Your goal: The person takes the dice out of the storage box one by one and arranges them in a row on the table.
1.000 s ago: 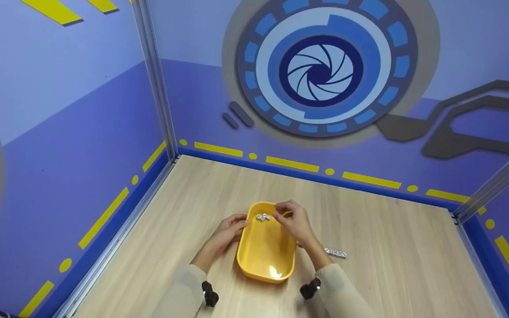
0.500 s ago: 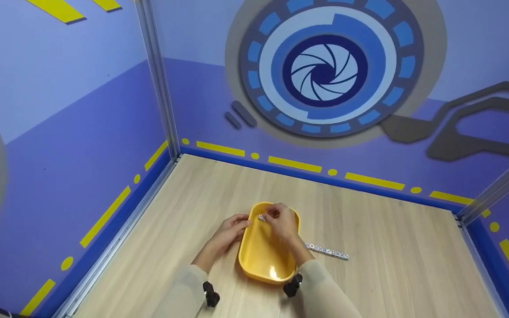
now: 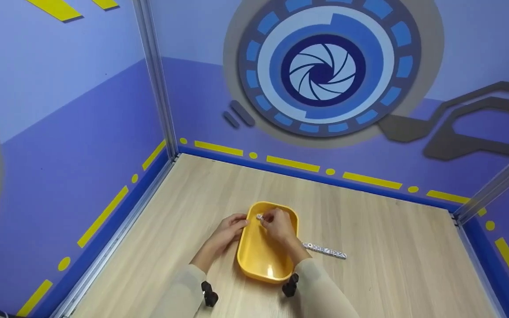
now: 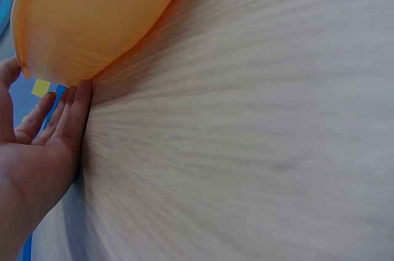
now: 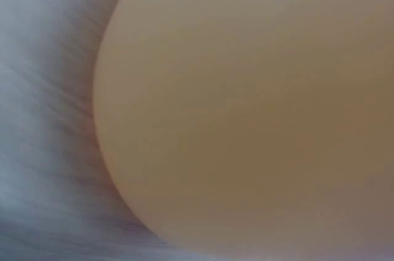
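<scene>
A yellow plastic box (image 3: pixel 264 260) lies in front of me on the wooden table. My left hand (image 3: pixel 228 230) touches its left side near the far end; in the left wrist view the fingers (image 4: pixel 77 110) of that hand extend loosely toward the box's underside. Inside, at the far left corner, are small white dice (image 3: pixel 259 217) with dark marks. My right hand (image 3: pixel 278 224) reaches in from the right, its curled fingertips pinching at these dice and covering part of them. Blurred yellow box surface fills most of the right wrist view, where no hand shows.
A straight row of dice (image 3: pixel 325 250) lies on the table just right of the box, its near-left end close to my right forearm. Blue printed panels (image 3: pixel 298 152) with metal corner posts (image 3: pixel 155 79) bound the wooden table (image 3: pixel 391 247).
My right hand has gone from the box's far right rim down to the dice inside. The hand hides part of the pile. My left hand stays at the box's left side.
</scene>
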A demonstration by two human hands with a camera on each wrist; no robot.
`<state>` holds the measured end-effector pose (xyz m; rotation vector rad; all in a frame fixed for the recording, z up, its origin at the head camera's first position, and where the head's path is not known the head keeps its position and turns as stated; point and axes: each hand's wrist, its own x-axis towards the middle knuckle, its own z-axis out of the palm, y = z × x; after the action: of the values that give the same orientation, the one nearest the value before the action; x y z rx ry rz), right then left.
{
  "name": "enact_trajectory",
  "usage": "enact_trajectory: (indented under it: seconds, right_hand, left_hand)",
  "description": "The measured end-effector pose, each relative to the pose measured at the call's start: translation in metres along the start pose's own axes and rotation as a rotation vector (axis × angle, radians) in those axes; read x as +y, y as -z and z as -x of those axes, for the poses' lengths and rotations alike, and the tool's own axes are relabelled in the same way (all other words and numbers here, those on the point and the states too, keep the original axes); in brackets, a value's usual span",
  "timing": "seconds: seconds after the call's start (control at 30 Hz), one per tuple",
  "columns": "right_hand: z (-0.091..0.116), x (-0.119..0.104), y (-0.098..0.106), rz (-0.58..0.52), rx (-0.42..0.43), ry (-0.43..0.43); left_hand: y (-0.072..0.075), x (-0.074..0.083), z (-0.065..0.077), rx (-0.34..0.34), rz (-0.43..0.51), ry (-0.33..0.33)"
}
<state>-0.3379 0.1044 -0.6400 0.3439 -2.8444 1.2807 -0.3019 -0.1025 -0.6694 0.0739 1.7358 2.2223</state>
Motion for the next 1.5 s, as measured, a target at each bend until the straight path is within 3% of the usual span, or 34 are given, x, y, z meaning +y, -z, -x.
enact_trajectory:
  seconds: [0.47, 0.7, 1.03, 1.13, 1.37, 1.5]
  right_hand:
    - [-0.004, 0.003, -0.004, 0.088, -0.036, 0.043]
    - [-0.003, 0.006, -0.005, 0.164, -0.01, 0.136]
    - [-0.002, 0.006, -0.005, 0.215, -0.048, 0.154]
    - [-0.001, 0.003, -0.003, 0.153, -0.042, 0.172]
    - [0.006, -0.007, 0.018, -0.118, 0.009, 0.18]
    - [0.016, -0.007, 0.039, -0.159, -0.022, 0.193]
  left_hand:
    - [0.0, 0.0, 0.0, 0.004, 0.012, -0.009]
    - [0.0, 0.002, 0.001, 0.0, -0.005, 0.004]
    - [0.0, 0.0, -0.002, 0.011, -0.001, 0.004]
    - [0.0, 0.001, -0.002, 0.01, -0.006, -0.009]
    - [-0.001, 0.002, -0.001, 0.001, -0.009, -0.013]
    - [0.001, 0.002, 0.001, 0.005, -0.007, -0.005]
